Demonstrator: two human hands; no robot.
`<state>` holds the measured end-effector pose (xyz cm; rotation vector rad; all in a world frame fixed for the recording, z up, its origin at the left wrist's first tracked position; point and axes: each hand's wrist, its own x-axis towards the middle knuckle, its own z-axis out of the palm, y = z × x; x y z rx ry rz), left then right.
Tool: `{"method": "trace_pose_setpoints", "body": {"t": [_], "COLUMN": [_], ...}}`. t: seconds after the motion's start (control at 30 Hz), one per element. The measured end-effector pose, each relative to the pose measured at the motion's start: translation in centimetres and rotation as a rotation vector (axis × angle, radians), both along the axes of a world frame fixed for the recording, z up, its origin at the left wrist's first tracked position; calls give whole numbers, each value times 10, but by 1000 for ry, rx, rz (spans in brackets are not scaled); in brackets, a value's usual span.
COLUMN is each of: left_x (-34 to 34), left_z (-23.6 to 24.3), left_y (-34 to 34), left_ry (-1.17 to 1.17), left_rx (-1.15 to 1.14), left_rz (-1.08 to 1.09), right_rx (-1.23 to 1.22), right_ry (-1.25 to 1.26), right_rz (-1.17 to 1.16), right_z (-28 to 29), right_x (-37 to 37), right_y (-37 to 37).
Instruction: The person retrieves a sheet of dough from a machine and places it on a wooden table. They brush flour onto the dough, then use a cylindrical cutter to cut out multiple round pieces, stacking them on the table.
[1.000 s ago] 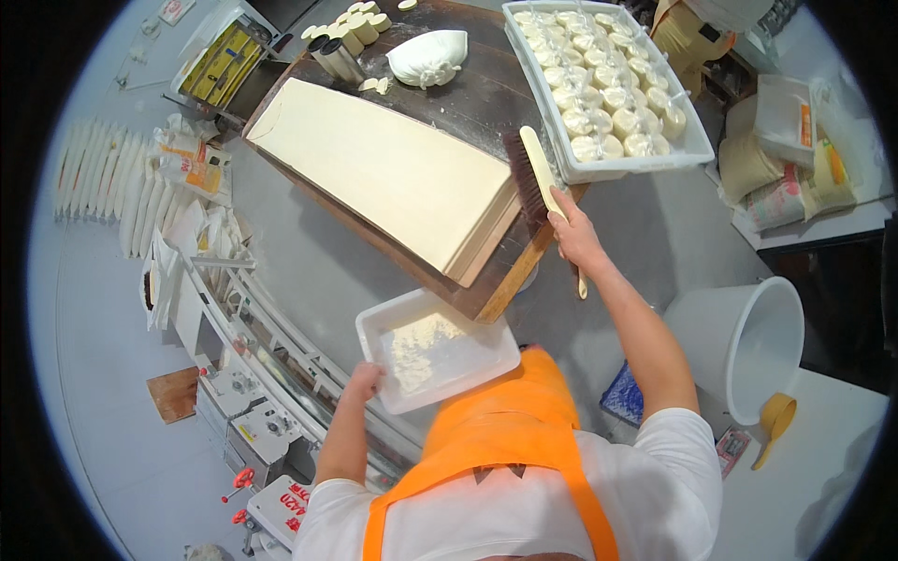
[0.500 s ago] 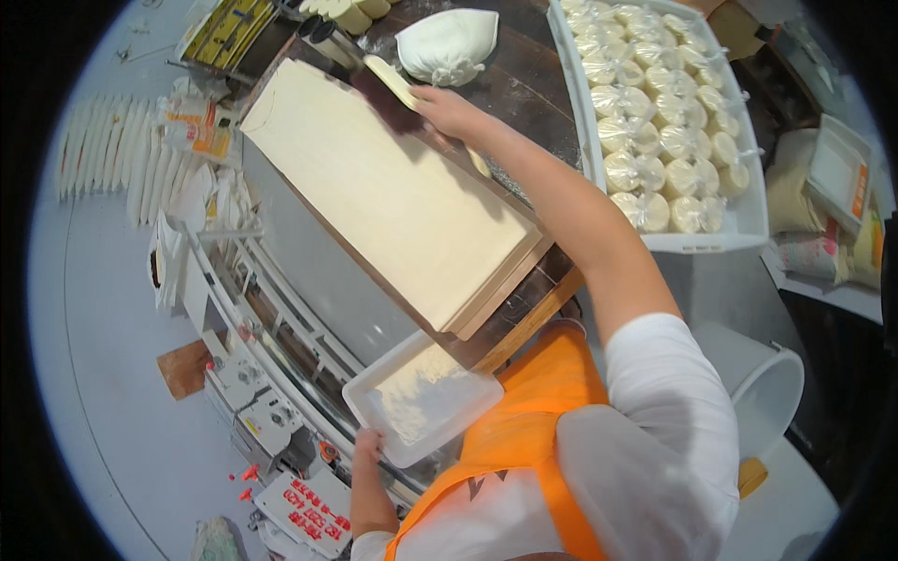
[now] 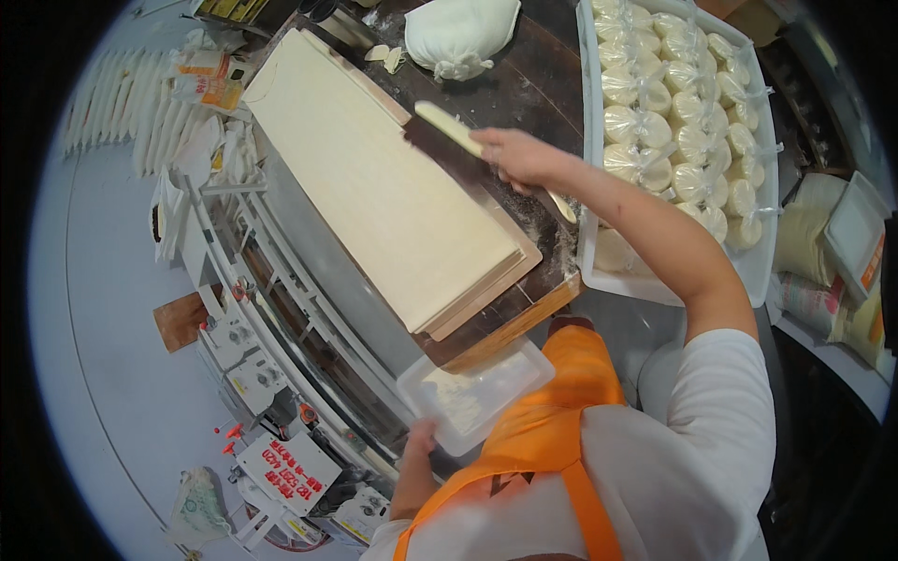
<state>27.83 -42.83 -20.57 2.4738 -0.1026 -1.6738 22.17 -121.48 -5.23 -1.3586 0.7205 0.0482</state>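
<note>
My right hand (image 3: 519, 161) grips a long cream-handled brush (image 3: 446, 119) with dark bristles over the right edge of a long pale dough sheet (image 3: 374, 213), stacked on a light board (image 3: 477, 309) atop the dark wooden table (image 3: 496, 75). Below the table's near corner, my left hand (image 3: 421, 435) holds a shallow white plastic tray (image 3: 508, 393) with pale flour in it. A tied white cloth bundle (image 3: 463, 35) sits behind the brush, with small pale pieces (image 3: 385, 56) to its left.
A white crate (image 3: 586, 266) of bagged round dough portions stands at the right. A metal machine with rails (image 3: 272, 369) runs along the left. Sacks (image 3: 103, 103) line the upper left. More bags (image 3: 809, 238) and a shallow container (image 3: 851, 229) lie far right, above a partly hidden bucket (image 3: 659, 379).
My right hand swept the brush away from me along the sheet, then came partway back rightward. My left hand keeps the tray below the table's edge. The view has shifted.
</note>
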Motion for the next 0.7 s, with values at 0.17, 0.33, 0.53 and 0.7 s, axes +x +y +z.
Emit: {"method": "trace_pose_setpoints", "body": {"t": [0.17, 0.33, 0.53, 0.7], "left_x": [-55, -95, -149, -183], "left_z": [-31, -40, -26, -3], "left_y": [-52, -123, -210, -253], "left_ry": [35, 107, 227, 208], "left_rx": [50, -71, -325, -437], "left_rz": [1050, 960, 1092, 1058], "right_rx": [105, -340, -117, -290], "right_ry": [-352, -187, 66, -84], "right_rz": [-253, -185, -162, -261], "right_z": [-9, -75, -26, 5], "right_x": [90, 53, -144, -120], "right_y": [-19, 66, 166, 144]}}
